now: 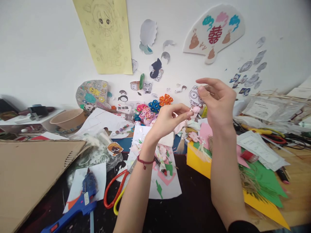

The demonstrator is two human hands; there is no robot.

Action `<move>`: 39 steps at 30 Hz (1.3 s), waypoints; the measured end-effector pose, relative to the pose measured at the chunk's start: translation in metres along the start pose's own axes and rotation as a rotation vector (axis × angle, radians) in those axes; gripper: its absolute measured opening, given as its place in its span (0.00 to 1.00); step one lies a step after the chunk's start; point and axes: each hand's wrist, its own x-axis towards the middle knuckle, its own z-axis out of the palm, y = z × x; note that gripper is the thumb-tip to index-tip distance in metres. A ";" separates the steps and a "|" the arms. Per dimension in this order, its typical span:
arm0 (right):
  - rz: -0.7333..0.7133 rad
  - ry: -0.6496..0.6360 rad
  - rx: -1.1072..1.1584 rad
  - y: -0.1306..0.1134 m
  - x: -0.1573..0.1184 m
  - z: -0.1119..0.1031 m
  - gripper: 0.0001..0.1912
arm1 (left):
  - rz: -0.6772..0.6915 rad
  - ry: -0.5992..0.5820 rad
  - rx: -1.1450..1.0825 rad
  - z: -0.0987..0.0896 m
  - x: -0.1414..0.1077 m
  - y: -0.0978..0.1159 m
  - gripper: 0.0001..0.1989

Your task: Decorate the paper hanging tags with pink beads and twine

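My left hand [173, 119] reaches to the middle, its thumb and fingertips pinched on a small pale pink piece [195, 109], soft and rounded like a bud. My right hand [217, 100] is raised just above and right of that piece. Its index finger stretches out with a gap to the thumb, and the other fingers curl; nothing shows clearly in it. Below the hands lie pink and green paper scraps on a white sheet [170, 191]. A pair of scissors [116, 189] with red and yellow handles is left of my left forearm, partly hidden by it.
A blue glue gun [84, 202] lies at front left beside a cardboard sheet [36, 174]. Orange, blue and pink beaded flowers [154, 106] stand near the wall. At right are yellow and green papers [262, 181], twine and packets [262, 149]. A brown bowl [68, 119] sits back left.
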 end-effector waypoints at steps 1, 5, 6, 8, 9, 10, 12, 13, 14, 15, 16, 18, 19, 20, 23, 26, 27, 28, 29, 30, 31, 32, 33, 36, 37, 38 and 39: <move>0.045 -0.022 0.022 0.000 0.000 -0.002 0.10 | 0.010 0.015 0.009 0.001 0.000 0.002 0.12; 0.231 -0.172 0.142 -0.005 0.000 -0.009 0.16 | 0.041 0.048 0.039 0.002 0.000 0.006 0.08; 0.265 -0.210 0.161 -0.008 0.000 -0.011 0.17 | 0.041 0.050 0.040 0.002 0.000 0.007 0.08; 0.316 -0.269 0.177 -0.013 0.000 -0.015 0.19 | 0.036 0.059 0.044 0.001 -0.001 0.008 0.07; 0.331 -0.291 0.179 -0.015 0.000 -0.017 0.20 | 0.034 0.065 0.046 0.001 -0.001 0.009 0.07; 0.340 -0.310 0.183 -0.016 0.000 -0.019 0.21 | 0.033 0.073 0.048 0.000 -0.001 0.010 0.07; 0.359 -0.364 0.195 -0.019 0.001 -0.023 0.27 | 0.039 0.088 0.053 -0.001 -0.002 0.012 0.07; 0.367 -0.396 0.194 -0.020 0.002 -0.025 0.31 | 0.044 0.092 0.055 -0.001 -0.002 0.014 0.08; 0.369 -0.423 0.186 -0.021 0.002 -0.026 0.35 | 0.051 0.094 0.057 -0.002 -0.003 0.015 0.08; 0.365 -0.442 0.170 -0.021 0.002 -0.028 0.38 | 0.059 0.097 0.061 -0.002 -0.003 0.016 0.08; 0.353 -0.455 0.147 -0.022 0.003 -0.029 0.39 | 0.067 0.099 0.065 -0.003 -0.004 0.018 0.07; 0.317 -0.472 0.102 -0.023 0.003 -0.030 0.41 | 0.077 0.108 0.076 -0.003 -0.004 0.021 0.07; 0.303 -0.482 0.092 -0.024 0.002 -0.030 0.41 | 0.081 0.113 0.078 -0.004 -0.004 0.022 0.07; 0.297 -0.493 0.090 -0.025 0.002 -0.030 0.41 | 0.084 0.118 0.076 -0.004 -0.005 0.023 0.07; 0.290 -0.497 0.100 -0.028 0.001 -0.029 0.42 | 0.070 0.127 0.038 -0.004 -0.005 0.025 0.07; 0.283 -0.477 0.103 -0.030 0.000 -0.028 0.43 | 0.041 0.135 -0.069 -0.004 -0.006 0.025 0.09; 0.279 -0.469 0.108 -0.030 -0.001 -0.028 0.43 | 0.035 0.137 -0.106 -0.003 -0.006 0.025 0.09; 0.275 -0.462 0.117 -0.031 -0.001 -0.028 0.44 | 0.032 0.139 -0.134 -0.003 -0.006 0.025 0.10; 0.272 -0.455 0.131 -0.031 -0.001 -0.027 0.44 | 0.032 0.143 -0.148 -0.003 -0.006 0.024 0.10; 0.270 -0.448 0.150 -0.031 -0.001 -0.027 0.44 | 0.034 0.149 -0.146 -0.003 -0.005 0.023 0.10; 0.269 -0.439 0.170 -0.031 -0.001 -0.026 0.44 | 0.038 0.157 -0.135 -0.003 -0.005 0.022 0.10; 0.270 -0.430 0.189 -0.031 -0.001 -0.026 0.43 | 0.045 0.167 -0.119 -0.002 -0.005 0.022 0.09; 0.269 -0.422 0.203 -0.031 -0.001 -0.025 0.43 | 0.055 0.178 -0.102 -0.002 -0.005 0.021 0.09; 0.225 -0.396 0.200 -0.030 -0.002 -0.024 0.40 | 0.091 0.211 -0.066 0.001 -0.004 0.019 0.07; 0.204 -0.386 0.188 -0.031 -0.002 -0.022 0.39 | 0.103 0.224 -0.053 0.002 -0.003 0.018 0.07; 0.183 -0.368 0.177 -0.031 -0.003 -0.021 0.38 | 0.117 0.240 -0.032 0.004 -0.003 0.018 0.06; 0.161 -0.344 0.168 -0.032 -0.004 -0.019 0.37 | 0.130 0.258 0.001 0.005 -0.003 0.018 0.06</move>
